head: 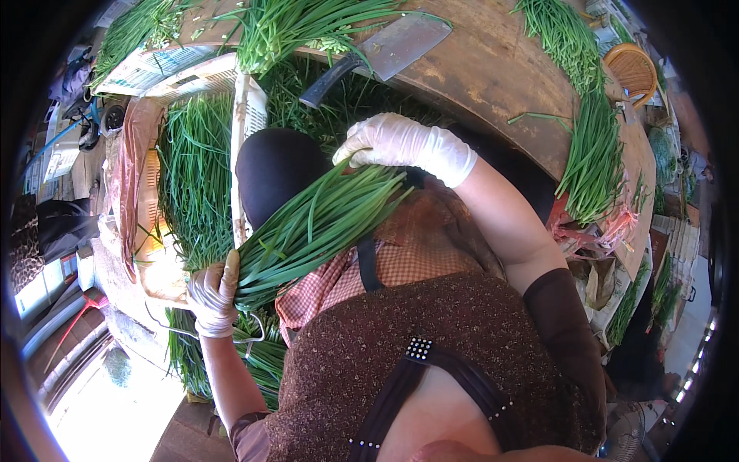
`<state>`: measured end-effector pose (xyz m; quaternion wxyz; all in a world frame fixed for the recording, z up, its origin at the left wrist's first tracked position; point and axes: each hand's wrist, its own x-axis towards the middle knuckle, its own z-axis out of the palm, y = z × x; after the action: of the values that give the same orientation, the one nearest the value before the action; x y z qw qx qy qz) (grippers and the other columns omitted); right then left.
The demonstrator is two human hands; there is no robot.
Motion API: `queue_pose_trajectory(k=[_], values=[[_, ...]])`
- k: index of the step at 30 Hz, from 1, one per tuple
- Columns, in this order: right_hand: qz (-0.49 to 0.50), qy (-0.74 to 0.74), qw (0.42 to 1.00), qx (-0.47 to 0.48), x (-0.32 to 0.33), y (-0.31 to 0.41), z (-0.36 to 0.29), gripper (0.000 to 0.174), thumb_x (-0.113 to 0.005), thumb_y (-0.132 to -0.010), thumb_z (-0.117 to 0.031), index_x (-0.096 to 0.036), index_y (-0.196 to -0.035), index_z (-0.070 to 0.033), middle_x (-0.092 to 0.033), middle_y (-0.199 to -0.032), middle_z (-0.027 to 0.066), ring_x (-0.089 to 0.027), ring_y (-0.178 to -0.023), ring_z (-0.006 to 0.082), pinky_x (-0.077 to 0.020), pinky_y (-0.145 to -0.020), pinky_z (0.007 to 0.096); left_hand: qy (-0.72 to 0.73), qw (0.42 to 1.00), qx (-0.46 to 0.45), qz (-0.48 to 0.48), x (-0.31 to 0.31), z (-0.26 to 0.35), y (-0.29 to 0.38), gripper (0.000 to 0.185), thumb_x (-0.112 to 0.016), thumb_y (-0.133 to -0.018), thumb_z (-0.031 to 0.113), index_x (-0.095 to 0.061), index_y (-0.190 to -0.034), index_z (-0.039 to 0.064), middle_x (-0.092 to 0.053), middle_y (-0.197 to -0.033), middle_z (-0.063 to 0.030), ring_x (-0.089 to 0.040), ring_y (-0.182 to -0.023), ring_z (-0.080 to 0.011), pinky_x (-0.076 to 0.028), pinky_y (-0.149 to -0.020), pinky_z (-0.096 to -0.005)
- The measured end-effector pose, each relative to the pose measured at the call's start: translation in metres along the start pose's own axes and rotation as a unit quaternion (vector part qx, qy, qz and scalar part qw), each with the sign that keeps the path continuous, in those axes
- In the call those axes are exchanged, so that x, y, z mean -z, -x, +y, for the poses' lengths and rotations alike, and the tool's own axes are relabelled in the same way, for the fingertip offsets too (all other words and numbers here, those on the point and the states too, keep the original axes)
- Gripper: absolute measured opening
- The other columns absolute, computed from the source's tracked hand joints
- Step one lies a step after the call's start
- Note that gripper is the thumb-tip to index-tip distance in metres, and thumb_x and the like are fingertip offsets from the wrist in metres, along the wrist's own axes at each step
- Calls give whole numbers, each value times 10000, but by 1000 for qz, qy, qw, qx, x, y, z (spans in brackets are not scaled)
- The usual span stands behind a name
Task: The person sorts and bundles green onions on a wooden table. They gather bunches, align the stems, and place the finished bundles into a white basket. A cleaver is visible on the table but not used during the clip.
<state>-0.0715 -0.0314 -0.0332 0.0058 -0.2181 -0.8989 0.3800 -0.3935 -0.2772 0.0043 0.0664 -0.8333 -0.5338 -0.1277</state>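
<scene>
A loose bundle of garlic chives (323,222) lies slantwise over my lap. My left hand (213,294), in a thin whitish glove, grips its lower left end, the thumb up along the leaves. At the upper right end, my gloved right hand (384,141) is bent over the stalks, thumb and fingertips pinched on some of them; the fingertips are partly hidden. Beyond my right hand, a cleaver (407,43) rests on the wooden table (491,63), its dark handle sticking out past the near edge.
A plastic crate (239,156) full of chives stands left of my knee. More chives (306,29) lie at the table's far side and along its right (594,156). Pink plastic strips (618,228) lie at right. Below the crate are further chives (260,352) and a bent wire (173,329).
</scene>
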Motion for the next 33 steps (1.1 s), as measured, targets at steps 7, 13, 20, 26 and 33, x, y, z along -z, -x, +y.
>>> queue_pose_trajectory(k=[7, 13, 20, 26, 33], values=[[191, 119, 973, -55, 14, 40, 34, 189, -597, -870, -269, -690, -1020, -201, -640, -914, 39, -625, -875, 248, -507, -782, 351, 3, 1000, 15, -9, 1, 5, 3, 683, -592, -681, -2, -497, -1337, 165, -609, -845, -67, -563, -646, -266, -439, -559, -384], [297, -69, 907, -289, 20, 115, 56, 235, -616, -878, -185, -683, -1095, -125, -688, -860, 73, -651, -716, 168, -518, -720, 303, 11, 999, 26, -18, 0, 7, 8, 679, -582, -700, -46, -499, -1336, 175, -595, -875, -74, -580, -700, -257, -466, -597, -374], [265, -286, 865, -316, 11, 151, 44, 255, -600, -878, -58, -653, -1121, -1, -667, -877, 17, -591, -705, 84, -495, -693, 236, 8, 1000, 20, -4, -8, 3, 10, 697, -591, -694, -16, -473, -1355, 171, -595, -844, -74, -565, -644, -269, -435, -547, -383], [286, -288, 861, -308, 18, 185, 36, 295, -618, -868, -62, -634, -1154, 4, -668, -885, 32, -587, -713, 87, -497, -710, 242, 25, 1000, 13, -2, -12, 0, 10, 727, -591, -676, 1, -460, -1372, 166, -591, -844, -84, -573, -650, -278, -446, -543, -391], [117, 147, 946, -265, -8, 160, 41, 251, -605, -850, -266, -665, -979, -60, -643, -995, 130, -600, -955, 328, -480, -827, 401, -16, 1000, -4, 3, -5, 1, 6, 695, -597, -684, 22, -477, -1352, 174, -607, -911, -73, -570, -675, -261, -437, -575, -389]])
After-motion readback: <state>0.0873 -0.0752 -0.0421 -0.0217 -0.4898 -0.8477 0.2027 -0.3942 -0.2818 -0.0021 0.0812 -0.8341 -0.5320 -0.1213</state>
